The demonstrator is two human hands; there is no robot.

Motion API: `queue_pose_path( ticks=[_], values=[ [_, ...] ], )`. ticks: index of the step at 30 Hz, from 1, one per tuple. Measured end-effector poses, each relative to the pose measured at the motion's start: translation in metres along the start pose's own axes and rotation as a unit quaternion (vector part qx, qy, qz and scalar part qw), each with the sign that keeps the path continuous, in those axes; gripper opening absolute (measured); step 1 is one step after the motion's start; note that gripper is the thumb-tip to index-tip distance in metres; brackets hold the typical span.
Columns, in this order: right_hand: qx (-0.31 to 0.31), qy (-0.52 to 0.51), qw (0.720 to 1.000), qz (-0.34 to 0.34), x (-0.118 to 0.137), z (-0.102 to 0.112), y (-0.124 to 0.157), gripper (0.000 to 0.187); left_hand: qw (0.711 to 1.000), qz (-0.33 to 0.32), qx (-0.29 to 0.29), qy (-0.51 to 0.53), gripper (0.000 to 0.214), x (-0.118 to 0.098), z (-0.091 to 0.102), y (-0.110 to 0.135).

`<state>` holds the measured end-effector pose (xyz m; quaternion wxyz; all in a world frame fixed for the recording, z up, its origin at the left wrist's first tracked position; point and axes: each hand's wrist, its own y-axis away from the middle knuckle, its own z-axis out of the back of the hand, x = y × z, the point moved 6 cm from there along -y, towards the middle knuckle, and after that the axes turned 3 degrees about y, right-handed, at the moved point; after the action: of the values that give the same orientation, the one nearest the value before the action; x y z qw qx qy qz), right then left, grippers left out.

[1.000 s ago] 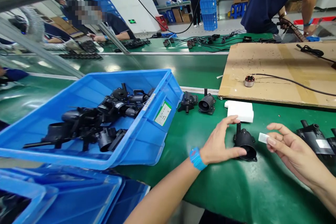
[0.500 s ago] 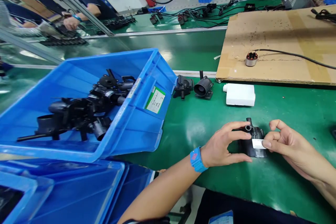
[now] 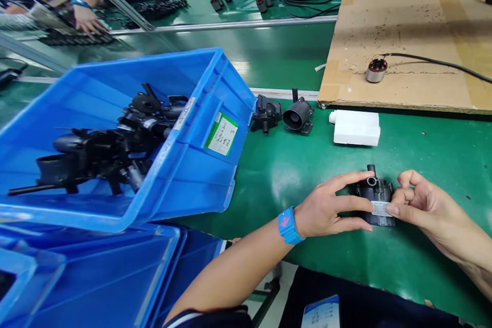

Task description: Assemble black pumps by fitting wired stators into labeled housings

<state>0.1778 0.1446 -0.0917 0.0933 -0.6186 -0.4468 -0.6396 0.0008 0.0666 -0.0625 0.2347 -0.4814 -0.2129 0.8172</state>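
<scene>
A black plastic pump housing stands upright on the green table, its spout pointing up. My left hand, with a blue wristband, steadies it from the left, fingers around its side and a fingertip at the label. On the front of the housing lies a small white printed label. My right hand pinches the label's right end between thumb and forefinger, against the housing. Behind them lies a white block-shaped piece with a short stub on its left.
A blue bin of black housings stands at left, above more blue bins. Two other housings sit beside it. A motor stator with a cable rests on cardboard. Across the bench is a co-worker's hand.
The label, held off the housing at its right end before, now lies against the front. Both hands stay at the housing. The whole view has shifted slightly.
</scene>
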Motion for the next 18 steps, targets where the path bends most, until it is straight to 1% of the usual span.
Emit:
queue_pose_path(
  ticks=[6, 15, 18],
  values=[
    [-0.002, -0.001, 1.0, 0.003, 0.002, -0.001, -0.002, 0.051, 0.999, 0.036, 0.033, -0.004, 0.026, 0.004, -0.002, 0.001],
    [0.014, -0.001, 1.0, 0.018, -0.001, -0.001, -0.002, 0.051, 0.999, 0.03, 0.043, -0.01, 0.026, 0.003, -0.002, 0.004],
    [-0.016, -0.012, 0.999, 0.028, -0.002, 0.009, -0.002, 0.052, 0.999, 0.022, 0.036, -0.019, 0.025, 0.002, -0.001, 0.004]
  ],
)
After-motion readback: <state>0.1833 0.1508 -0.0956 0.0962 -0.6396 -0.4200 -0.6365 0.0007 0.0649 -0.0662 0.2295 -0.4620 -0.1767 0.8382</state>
